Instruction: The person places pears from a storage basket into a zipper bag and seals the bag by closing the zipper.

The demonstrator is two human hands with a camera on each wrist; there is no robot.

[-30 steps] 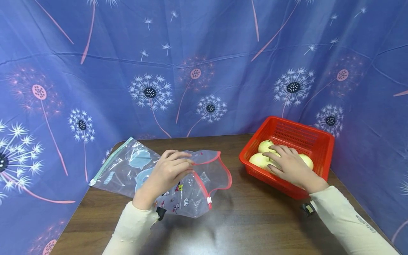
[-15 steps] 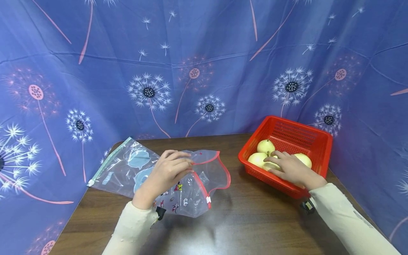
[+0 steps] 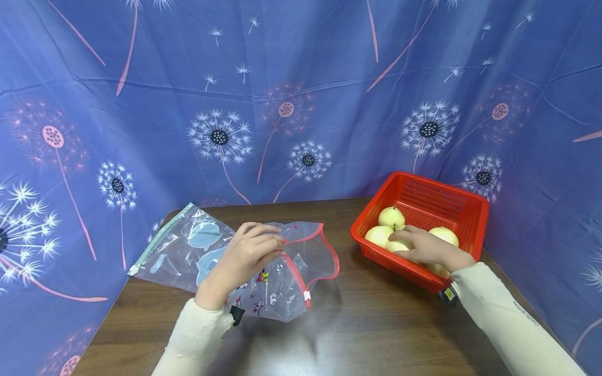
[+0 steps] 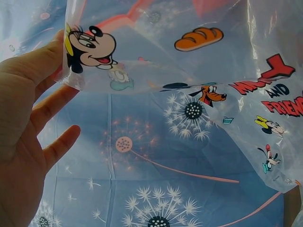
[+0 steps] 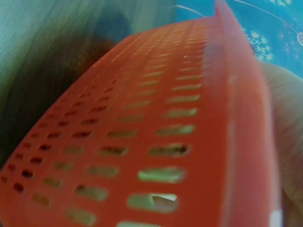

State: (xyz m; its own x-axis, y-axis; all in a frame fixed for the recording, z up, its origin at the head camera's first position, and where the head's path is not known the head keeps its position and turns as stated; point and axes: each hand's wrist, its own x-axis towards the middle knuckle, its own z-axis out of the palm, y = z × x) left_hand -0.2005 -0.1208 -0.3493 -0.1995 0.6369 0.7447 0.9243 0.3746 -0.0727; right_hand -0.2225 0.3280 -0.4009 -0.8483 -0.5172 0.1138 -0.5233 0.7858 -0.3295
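Observation:
My left hand (image 3: 246,255) pinches the rim of a clear zip bag (image 3: 282,292) with red trim, a white slider and cartoon prints, its mouth spread toward the right. In the left wrist view the thumb and fingers (image 4: 57,101) hold the bag's edge, and the cartoon-printed film (image 4: 156,56) hangs between them and the blue cloth. My right hand (image 3: 430,248) reaches down into a red plastic basket (image 3: 376,256); its fingers and thumb curl round a pale yellow pear (image 3: 398,245), partly hidden. The right wrist view shows mostly the basket's slotted wall (image 5: 142,118).
Several other pears (image 3: 392,216) lie in the basket around the right hand. A second clear bag (image 3: 174,250) with a green zip and blue prints lies at the left, partly under the first. A blue dandelion-patterned cloth (image 3: 301,104) hangs behind the wooden table (image 3: 357,329).
My right hand has sunk lower into the basket, its fingers closing round a pear, and its wrist has shifted slightly left. The left hand and its bag have stayed almost still.

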